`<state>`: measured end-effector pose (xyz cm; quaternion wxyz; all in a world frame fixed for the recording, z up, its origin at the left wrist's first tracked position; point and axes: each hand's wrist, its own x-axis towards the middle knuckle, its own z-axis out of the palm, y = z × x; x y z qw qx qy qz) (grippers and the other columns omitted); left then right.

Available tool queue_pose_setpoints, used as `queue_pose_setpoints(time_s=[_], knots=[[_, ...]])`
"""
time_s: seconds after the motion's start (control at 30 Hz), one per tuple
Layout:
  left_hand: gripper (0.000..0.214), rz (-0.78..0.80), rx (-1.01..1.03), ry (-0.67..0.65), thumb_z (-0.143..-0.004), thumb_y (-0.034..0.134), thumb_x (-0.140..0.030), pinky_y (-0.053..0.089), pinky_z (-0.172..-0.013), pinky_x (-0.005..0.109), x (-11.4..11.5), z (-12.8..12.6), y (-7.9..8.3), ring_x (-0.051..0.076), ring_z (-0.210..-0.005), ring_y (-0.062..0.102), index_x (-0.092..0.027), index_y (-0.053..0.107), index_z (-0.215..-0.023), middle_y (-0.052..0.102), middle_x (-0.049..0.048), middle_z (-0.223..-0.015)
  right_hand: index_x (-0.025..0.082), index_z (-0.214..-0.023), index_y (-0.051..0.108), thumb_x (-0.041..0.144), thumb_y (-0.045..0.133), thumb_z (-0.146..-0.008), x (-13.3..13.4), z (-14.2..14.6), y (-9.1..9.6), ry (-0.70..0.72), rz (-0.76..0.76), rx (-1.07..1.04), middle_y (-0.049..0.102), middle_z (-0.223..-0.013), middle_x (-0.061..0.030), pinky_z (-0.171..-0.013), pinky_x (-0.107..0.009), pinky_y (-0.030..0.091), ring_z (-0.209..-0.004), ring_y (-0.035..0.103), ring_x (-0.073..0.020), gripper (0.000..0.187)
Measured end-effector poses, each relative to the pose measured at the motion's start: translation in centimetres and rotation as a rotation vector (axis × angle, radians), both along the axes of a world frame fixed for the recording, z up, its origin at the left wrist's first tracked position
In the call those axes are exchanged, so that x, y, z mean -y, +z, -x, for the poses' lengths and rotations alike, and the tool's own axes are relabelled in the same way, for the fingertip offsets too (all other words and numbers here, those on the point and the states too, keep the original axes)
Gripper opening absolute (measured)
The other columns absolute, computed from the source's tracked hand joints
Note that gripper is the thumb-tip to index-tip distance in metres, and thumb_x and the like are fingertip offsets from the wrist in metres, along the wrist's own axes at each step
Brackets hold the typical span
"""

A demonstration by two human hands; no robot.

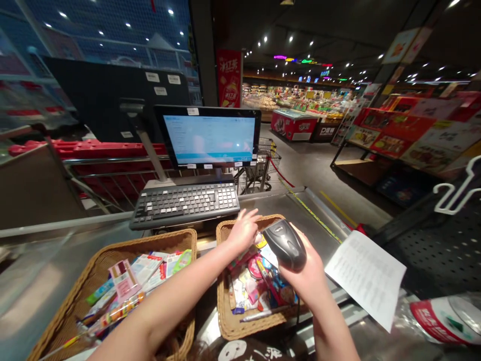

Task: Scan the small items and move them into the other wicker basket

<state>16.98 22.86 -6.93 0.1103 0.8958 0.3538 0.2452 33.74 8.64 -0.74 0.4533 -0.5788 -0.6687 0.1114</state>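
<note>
My right hand (303, 277) grips a black handheld barcode scanner (284, 244), which hides part of the palm and points up and to the left. My left hand (244, 230) hangs just left of the scanner with its fingers apart, above the far rim of a wicker basket (224, 321). That basket holds a heap of small colourful packets (250, 286). A second wicker basket (112, 255) to the left is full of flat packaged goods (150, 271) and lies under my left forearm.
A black keyboard (186, 203) and a lit monitor (210, 136) stand beyond the baskets. A printed paper sheet (366, 277) lies on the steel counter (319, 235) at right, with a pen (263, 314) and a plastic bag (443, 321) nearby. A shopping cart (261, 165) stands behind.
</note>
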Motion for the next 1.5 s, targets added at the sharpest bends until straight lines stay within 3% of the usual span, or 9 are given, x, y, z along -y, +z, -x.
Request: queue_pose_setpoints(time_s=[0.17,0.37,0.63,0.77,1.13,1.5], knots=[[0.018,0.020,0.257,0.225,-0.081,0.058,-0.018,0.026,-0.116,0.061,0.4,5.1,5.1,0.031,-0.140,0.043,-0.020,0.066,-0.065,0.065,0.0067,-0.133,0.018,-0.133,0.054,0.029,0.065,-0.075,0.0,0.5,0.0,-0.025,-0.021,0.011,0.057,-0.139,-0.0148,-0.115,-0.057,0.036,-0.132,0.052,-0.0340,0.060],[0.016,-0.011,0.559,0.285,-0.080,0.060,-0.026,0.034,-0.115,0.052,1.2,10.3,10.6,0.029,-0.138,0.046,-0.020,0.068,-0.067,0.067,0.0088,-0.130,0.017,-0.138,0.049,0.028,0.064,-0.077,0.1,3.1,1.0,0.044,-0.073,0.024,0.055,-0.142,-0.0138,-0.114,-0.050,0.040,-0.134,0.051,-0.0306,0.064],[0.018,-0.085,0.662,0.329,-0.079,0.061,-0.029,0.028,-0.119,0.052,2.8,14.4,14.9,0.031,-0.142,0.040,-0.020,0.071,-0.066,0.063,0.0091,-0.136,0.022,-0.133,0.052,0.028,0.061,-0.081,0.5,6.8,4.8,0.224,-0.258,0.148,0.055,-0.139,-0.0125,-0.114,-0.056,0.038,-0.138,0.044,-0.0346,0.053],[0.019,-0.136,0.646,0.350,-0.079,0.061,-0.029,0.027,-0.120,0.053,3.2,15.3,16.0,0.031,-0.143,0.040,-0.020,0.071,-0.065,0.062,0.0063,-0.137,0.022,-0.133,0.050,0.023,0.062,-0.078,0.8,8.4,5.9,0.276,-0.288,0.162,0.053,-0.139,-0.0134,-0.115,-0.058,0.036,-0.139,0.041,-0.0352,0.056],[0.019,-0.214,0.660,0.365,-0.079,0.061,-0.030,0.030,-0.120,0.049,3.0,17.0,17.1,0.032,-0.142,0.041,-0.019,0.072,-0.068,0.062,0.0072,-0.137,0.023,-0.125,0.058,0.017,0.059,-0.075,1.7,9.7,5.5,0.247,-0.296,0.151,0.058,-0.133,-0.0111,-0.114,-0.059,0.036,-0.139,0.042,-0.0354,0.051],[0.019,-0.158,0.663,0.364,-0.079,0.061,-0.030,0.031,-0.119,0.049,3.6,17.3,15.9,0.031,-0.142,0.041,-0.020,0.071,-0.066,0.062,0.0067,-0.137,0.022,-0.126,0.057,0.017,0.060,-0.072,2.1,9.9,4.7,0.249,-0.230,0.158,0.058,-0.134,-0.0133,-0.114,-0.064,0.034,-0.140,0.041,-0.0377,0.054]])
